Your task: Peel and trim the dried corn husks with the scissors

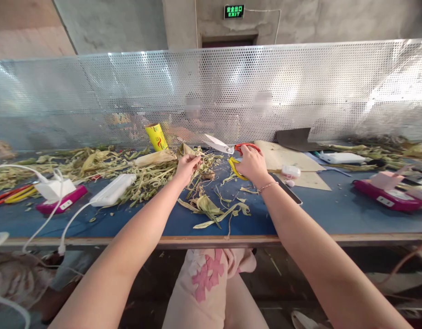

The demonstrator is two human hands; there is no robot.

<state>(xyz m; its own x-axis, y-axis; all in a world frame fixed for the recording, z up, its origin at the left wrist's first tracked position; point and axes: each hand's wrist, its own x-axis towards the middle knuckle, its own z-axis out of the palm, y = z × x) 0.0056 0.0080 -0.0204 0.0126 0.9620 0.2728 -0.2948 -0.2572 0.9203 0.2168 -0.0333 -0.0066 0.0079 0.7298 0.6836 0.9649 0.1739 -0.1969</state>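
Blue tabletop (259, 221) between scissors (227, 149) and edge (197, 238)

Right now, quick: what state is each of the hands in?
Left hand: closed, fingertips pinching dried plant material.
Right hand: closed, holding scissors by their red and yellow handles.

My bare left hand (188, 168) and bare right hand (252, 163), uncovered forearms (138, 235), a thin pinkish bracelet (268, 185) around my right wrist, pale cream clothing (193, 310) over my legs, jagged pink shapes (208, 275) on its front.
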